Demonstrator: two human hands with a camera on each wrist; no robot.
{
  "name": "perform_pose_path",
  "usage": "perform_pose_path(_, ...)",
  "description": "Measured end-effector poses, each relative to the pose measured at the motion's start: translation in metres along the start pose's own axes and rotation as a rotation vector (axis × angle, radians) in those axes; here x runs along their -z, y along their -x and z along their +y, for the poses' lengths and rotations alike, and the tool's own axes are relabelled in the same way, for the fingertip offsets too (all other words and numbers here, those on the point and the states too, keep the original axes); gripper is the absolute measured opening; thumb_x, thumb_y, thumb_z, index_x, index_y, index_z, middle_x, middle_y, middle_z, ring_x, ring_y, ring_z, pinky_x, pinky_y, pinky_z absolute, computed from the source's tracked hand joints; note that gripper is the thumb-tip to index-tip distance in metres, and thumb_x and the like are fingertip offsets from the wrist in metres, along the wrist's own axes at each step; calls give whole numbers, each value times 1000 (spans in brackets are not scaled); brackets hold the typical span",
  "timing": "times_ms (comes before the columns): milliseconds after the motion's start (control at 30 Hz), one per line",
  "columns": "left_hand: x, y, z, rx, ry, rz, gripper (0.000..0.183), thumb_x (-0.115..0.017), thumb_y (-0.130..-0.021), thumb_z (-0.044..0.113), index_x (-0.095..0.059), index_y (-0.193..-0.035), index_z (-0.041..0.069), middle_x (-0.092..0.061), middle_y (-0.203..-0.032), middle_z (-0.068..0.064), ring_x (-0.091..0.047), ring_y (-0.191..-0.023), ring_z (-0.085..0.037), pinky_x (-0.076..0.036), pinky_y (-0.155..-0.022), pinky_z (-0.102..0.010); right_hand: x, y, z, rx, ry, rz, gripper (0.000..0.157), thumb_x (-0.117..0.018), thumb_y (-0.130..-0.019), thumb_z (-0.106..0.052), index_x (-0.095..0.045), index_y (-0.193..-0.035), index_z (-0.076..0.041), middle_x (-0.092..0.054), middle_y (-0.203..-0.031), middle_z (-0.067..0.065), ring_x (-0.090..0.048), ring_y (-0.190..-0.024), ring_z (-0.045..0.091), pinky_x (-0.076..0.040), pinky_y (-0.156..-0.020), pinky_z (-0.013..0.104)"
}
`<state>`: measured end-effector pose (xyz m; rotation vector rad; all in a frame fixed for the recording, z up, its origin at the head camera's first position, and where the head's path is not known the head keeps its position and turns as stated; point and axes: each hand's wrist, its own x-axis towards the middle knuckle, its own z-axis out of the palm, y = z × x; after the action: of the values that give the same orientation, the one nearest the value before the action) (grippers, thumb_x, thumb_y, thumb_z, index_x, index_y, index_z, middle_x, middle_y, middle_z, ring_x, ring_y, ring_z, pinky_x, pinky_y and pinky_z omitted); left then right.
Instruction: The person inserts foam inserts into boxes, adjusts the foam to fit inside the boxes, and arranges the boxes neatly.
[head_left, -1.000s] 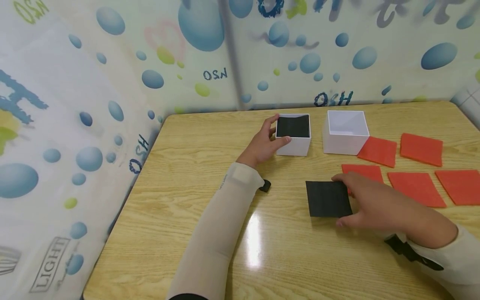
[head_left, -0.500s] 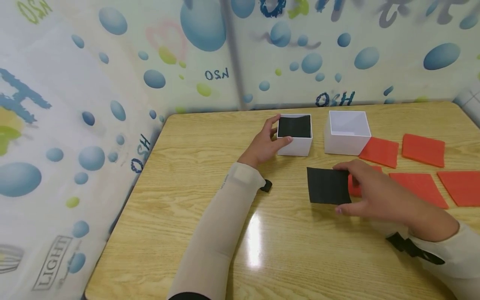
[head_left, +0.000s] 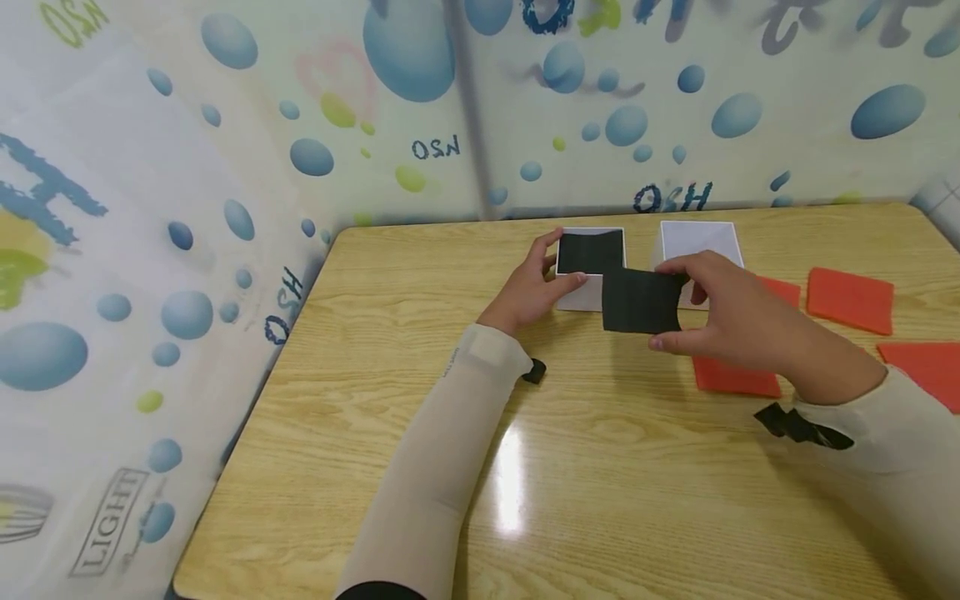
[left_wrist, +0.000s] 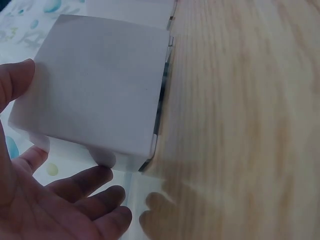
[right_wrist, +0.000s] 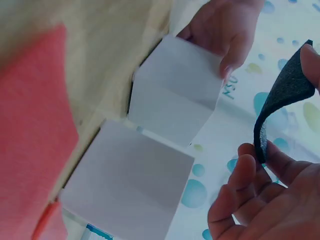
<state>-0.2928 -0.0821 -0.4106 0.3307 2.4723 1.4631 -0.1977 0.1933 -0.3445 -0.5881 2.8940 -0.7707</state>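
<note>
My left hand (head_left: pixel 521 292) grips a white square box (head_left: pixel 576 293) by its left side, thumb on the front wall and fingers round the left and far sides. Black felt (head_left: pixel 591 252) lies inside that box near its rim. In the left wrist view the box (left_wrist: pixel 100 85) has its plain front wall towards the camera. Between thumb and fingers, my right hand (head_left: pixel 750 321) pinches a black felt square (head_left: pixel 640 302) by its right edge, held above the table before the boxes. The right wrist view shows this felt square (right_wrist: pixel 282 92) bent in a curve.
A second white box (head_left: pixel 701 239) stands to the right, partly hidden by my right hand. Several red felt squares (head_left: pixel 851 296) lie on the wooden table (head_left: pixel 390 375) at the right, some behind my right arm. A patterned wall covering (head_left: pixel 525 125) borders the far edge.
My right hand has lifted the black felt square and carried it away from me, slightly left, up to the boxes. My left hand has stayed on its box.
</note>
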Motion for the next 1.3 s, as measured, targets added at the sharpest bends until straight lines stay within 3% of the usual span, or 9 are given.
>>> perform_pose_path(467,0,-3,-3,-25,13,-7,82,-71,-99,44,-22,-165,43,-41,-167,-7,-41,-154,-22,-36,-124,-47,7,-64,-7,-21,62,23,98,-86,-85,-51,-42,-159,-3,-52,-143,26,-55,-106,40,-52,-87,56)
perform_pose_path(567,1,-4,-4,-26,11,-10,84,-71,-98,45,-21,-165,43,-40,-167,-6,-40,-155,-22,-36,-124,-48,8,-72,-8,-54,94,4,102,-83,-87,-55,-37,-162,-3,-46,-152,29,-53,-123,47,-50,-100,65)
perform_pose_path(700,1,-4,-4,-25,11,-14,83,-71,-98,45,-22,-165,43,-41,-167,-7,-41,-154,-23,-37,-123,-48,6,-81,-9,-99,127,-25,107,-80,-88,-59,-30,-165,-4,-36,-162,33,-38,-145,54,-36,-114,72)
perform_pose_path(1033,1,-2,-3,-18,8,-17,83,-70,-99,42,-21,-165,41,-38,-169,-5,-39,-155,-23,-36,-123,-51,-4,-95,-12,-88,226,-13,104,-79,-90,-59,-32,-165,-4,-38,-162,31,-40,-145,54,-39,-111,73)
perform_pose_path(1300,2,-3,-2,-17,16,-19,83,-71,-99,42,-21,-165,42,-38,-169,-5,-40,-155,-24,-37,-123,-52,-2,-103,-16,-97,279,-85,106,-77,-89,-62,-31,-165,-2,-37,-161,31,-45,-139,55,-46,-104,73)
